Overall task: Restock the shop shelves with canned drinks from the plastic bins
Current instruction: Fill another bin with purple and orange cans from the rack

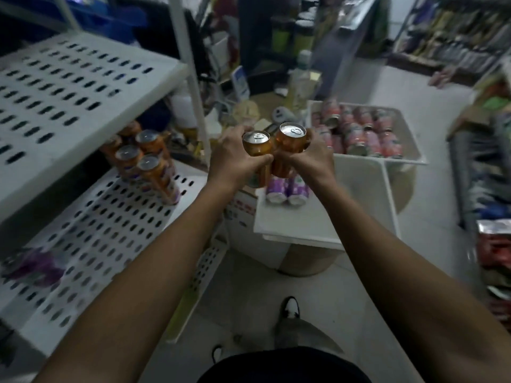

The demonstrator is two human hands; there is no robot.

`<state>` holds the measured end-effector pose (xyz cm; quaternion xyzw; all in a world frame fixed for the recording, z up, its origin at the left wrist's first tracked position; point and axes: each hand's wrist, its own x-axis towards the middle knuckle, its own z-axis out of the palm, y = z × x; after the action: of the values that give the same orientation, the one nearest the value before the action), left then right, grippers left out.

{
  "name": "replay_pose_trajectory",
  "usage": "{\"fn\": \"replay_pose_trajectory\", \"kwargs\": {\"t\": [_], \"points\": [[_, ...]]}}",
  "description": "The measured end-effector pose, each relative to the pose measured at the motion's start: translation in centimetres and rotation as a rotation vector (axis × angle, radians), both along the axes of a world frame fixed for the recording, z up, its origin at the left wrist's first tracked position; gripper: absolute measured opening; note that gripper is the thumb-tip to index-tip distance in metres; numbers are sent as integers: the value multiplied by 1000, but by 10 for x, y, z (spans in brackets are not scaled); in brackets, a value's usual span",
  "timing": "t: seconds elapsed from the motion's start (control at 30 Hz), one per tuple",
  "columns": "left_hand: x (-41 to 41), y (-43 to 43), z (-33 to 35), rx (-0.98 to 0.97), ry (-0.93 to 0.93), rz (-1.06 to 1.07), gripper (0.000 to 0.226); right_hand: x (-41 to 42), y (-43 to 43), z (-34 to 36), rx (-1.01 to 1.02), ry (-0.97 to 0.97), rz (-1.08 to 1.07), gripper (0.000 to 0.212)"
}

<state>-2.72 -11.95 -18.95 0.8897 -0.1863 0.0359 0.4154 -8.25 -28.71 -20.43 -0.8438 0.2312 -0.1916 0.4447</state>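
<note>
Fingers [257,161] of left hand [235,158], right hand [313,160] round one orange can [291,146] each (touching)

Tall clear bottle [302,78]: upright on cluttered counter [265,102].
Behind bottle: two green-banded tubs [290,37].
Left of bottle: blue-and-white card [240,82].
Well below bottle: black-and-white shoe [290,306] on pale floor [249,286].
Far lower right of bottle: red snack packets [495,244].

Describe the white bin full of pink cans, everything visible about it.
The white bin looks like smooth plastic: rectangular, open-topped, with a flat out-turned rim. It sits level, right of the shelving, just beyond a nearer white bin. Pink cans fill it, mostly lying on their sides in a loose heap. The right hand, gripping an orange can, overlaps its near-left corner in view; contact cannot be told.
</note>
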Motion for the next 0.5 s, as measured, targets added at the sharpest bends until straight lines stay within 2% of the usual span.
{"fn": "replay_pose_trajectory", "kwargs": {"t": [0.17,0.3,0.5], "points": [[-8,-64,-9,40,5,-150,67,-31,-57,-8,66,45,-97,71],[-12,-102,-24,84,59,-207,69,-45,-89,-28,104,121,-138,65],[-13,-158,-57,92,197,-316,61,-55,-138,-57,71,349,-171,72]]}}
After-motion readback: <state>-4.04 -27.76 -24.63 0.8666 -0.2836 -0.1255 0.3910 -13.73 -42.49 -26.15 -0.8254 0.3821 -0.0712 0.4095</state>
